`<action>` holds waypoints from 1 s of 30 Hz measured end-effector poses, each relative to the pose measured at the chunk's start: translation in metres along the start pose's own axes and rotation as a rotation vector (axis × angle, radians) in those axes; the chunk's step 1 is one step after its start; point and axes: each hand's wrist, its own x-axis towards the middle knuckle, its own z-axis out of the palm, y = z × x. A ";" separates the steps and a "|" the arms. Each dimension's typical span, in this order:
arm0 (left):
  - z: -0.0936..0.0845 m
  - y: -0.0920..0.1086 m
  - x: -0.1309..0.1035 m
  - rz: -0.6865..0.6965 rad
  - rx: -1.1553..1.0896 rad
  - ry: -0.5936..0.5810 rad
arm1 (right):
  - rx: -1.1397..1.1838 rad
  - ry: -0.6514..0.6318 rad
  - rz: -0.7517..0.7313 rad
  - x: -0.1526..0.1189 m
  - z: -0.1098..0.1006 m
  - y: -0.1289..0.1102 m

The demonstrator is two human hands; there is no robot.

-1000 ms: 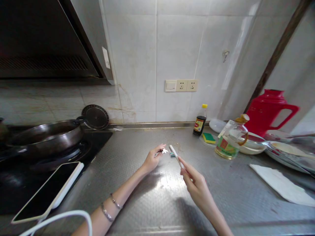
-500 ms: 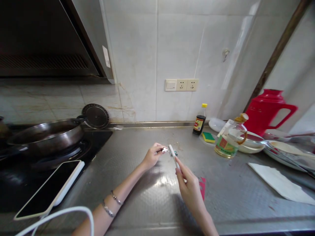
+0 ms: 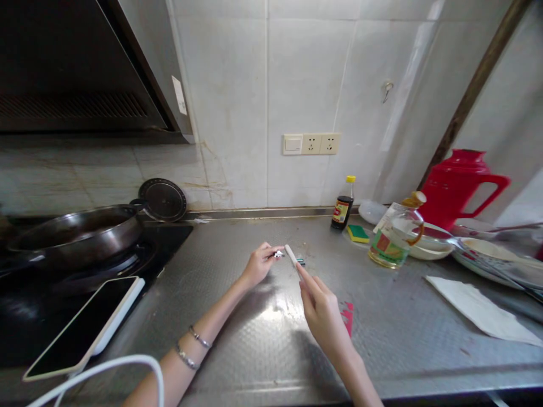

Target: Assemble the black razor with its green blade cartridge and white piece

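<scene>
My left hand [image 3: 257,264] is closed in a pinch on a small dark item with a bright, shiny white part [image 3: 278,254], too small to name. My right hand [image 3: 321,310] grips a slim white stick [image 3: 291,254], its rounded end pointing up and left toward the left fingertips. Just behind the stick, a small dark-green and silvery piece [image 3: 301,261] lies on the counter, partly hidden by it. Beside the right wrist lies a red packet [image 3: 347,318], partly covered by the hand.
On the metal counter [image 3: 237,362] stand a sauce bottle [image 3: 341,208], a sponge [image 3: 357,233], an oil jug [image 3: 389,249] and a red thermos [image 3: 453,189]. Bowls and a napkin [image 3: 479,308] are at right. Left are a pan [image 3: 85,237], a phone [image 3: 85,328] and a white cable [image 3: 127,360].
Both hands have shifted slightly left in the view, still holding the same things. The stick's end now tilts further left. The whole view has moved a little.
</scene>
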 end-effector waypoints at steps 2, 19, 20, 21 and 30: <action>0.001 -0.001 0.000 0.016 0.020 -0.001 | -0.009 0.006 0.008 -0.002 0.001 -0.001; 0.007 0.009 -0.003 0.011 0.021 -0.014 | 0.047 0.017 0.020 -0.022 0.013 -0.010; 0.007 0.009 -0.003 0.005 0.019 -0.010 | 0.061 -0.004 0.007 -0.023 0.014 -0.010; 0.008 0.010 -0.003 0.000 0.014 -0.007 | 0.070 -0.008 0.003 -0.023 0.015 -0.011; 0.007 0.011 -0.003 -0.001 0.011 0.014 | 0.101 0.000 -0.008 -0.024 0.017 -0.009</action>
